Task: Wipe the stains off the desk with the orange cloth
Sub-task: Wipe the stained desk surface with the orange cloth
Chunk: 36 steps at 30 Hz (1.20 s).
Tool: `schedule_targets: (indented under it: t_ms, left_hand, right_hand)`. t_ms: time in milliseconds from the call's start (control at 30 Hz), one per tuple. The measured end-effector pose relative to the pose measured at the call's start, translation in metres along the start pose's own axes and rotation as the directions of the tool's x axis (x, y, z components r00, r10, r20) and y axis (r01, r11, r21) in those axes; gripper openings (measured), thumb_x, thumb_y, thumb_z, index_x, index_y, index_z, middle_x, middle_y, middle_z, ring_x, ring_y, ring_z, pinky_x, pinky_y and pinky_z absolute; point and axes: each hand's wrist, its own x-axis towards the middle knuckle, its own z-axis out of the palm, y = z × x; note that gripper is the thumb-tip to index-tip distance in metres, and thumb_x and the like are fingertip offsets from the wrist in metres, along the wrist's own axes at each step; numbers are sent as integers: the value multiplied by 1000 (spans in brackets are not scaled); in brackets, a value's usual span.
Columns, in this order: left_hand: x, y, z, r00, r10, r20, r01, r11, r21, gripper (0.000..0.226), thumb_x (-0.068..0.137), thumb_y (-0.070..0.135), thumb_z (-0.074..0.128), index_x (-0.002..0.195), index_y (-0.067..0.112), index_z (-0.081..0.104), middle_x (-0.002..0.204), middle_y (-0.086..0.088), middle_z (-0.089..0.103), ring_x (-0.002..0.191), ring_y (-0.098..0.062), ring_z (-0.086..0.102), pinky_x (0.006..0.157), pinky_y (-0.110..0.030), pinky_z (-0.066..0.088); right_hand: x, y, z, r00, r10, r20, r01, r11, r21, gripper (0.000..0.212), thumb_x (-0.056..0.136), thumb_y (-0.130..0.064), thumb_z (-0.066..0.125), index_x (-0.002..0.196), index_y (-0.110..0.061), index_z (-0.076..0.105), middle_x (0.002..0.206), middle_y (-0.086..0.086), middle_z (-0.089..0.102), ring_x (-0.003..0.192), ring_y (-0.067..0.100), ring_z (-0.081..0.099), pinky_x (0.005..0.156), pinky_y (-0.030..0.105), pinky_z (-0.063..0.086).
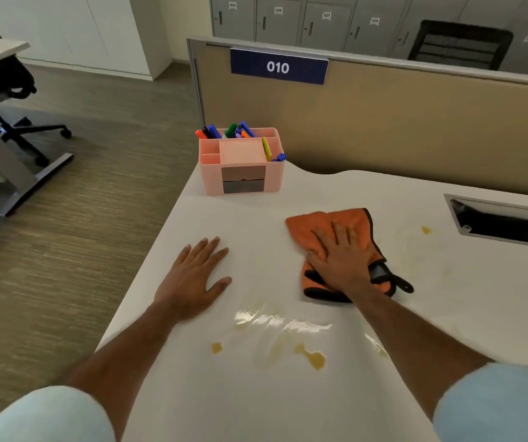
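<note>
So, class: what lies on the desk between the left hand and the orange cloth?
Nothing: in the head view, only bare white desk separates the left hand from the orange cloth.

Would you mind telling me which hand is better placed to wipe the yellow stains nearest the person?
The right hand. It already lies flat on the orange cloth, and the stains lie just nearer the person on the desk. The left hand rests bare on the desk, holding nothing.
</note>
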Motion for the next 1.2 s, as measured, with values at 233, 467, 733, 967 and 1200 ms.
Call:
schedule_targets:
  t_ms: [233,467,733,967,1200]
  left_hand:
    - [0,-4,1,1000,13,-27,-15,998,-67,63,93,54,23,151,28,27,162,7,15,150,-12,8,123,-34,2]
    - [-5,-7,2,995,-14,-102,-6,981,-192,58,93,43,20,144,26,41,158,4,30,148,-11,20,122,-33,8]
    - [-5,-6,0,991,-59,-117,17,944,-329,60,94,49,18,144,24,42,155,4,37,146,-10,24,122,-31,11]
    - [-7,-7,-2,992,-87,-93,43,917,-396,63,94,52,18,141,22,47,154,2,40,145,-10,27,121,-31,12]
    - [-6,-4,-2,991,-86,-104,40,925,-377,55,96,44,24,140,20,49,154,1,40,145,-11,27,120,-29,10]
  right_hand:
    - [-36,-85,7,972,-235,11,235,971,41,67,83,-61,20,146,-43,29,161,2,22,146,36,17,107,70,17]
    - [-114,-53,21,928,-361,-89,365,930,39,51,87,-51,40,137,-45,45,155,-8,35,144,24,28,101,56,31]
    - [-85,-94,13,982,-176,-69,181,980,76,61,86,-56,24,140,-36,45,156,2,34,143,34,28,104,69,23]
    - [-159,-95,32,798,-595,-101,601,797,61,49,87,-47,42,135,-41,49,154,-5,38,145,25,29,99,57,28]
    - [-100,-51,16,970,-237,-54,238,971,2,55,87,-54,32,138,-40,46,154,-1,38,143,31,30,99,67,31]
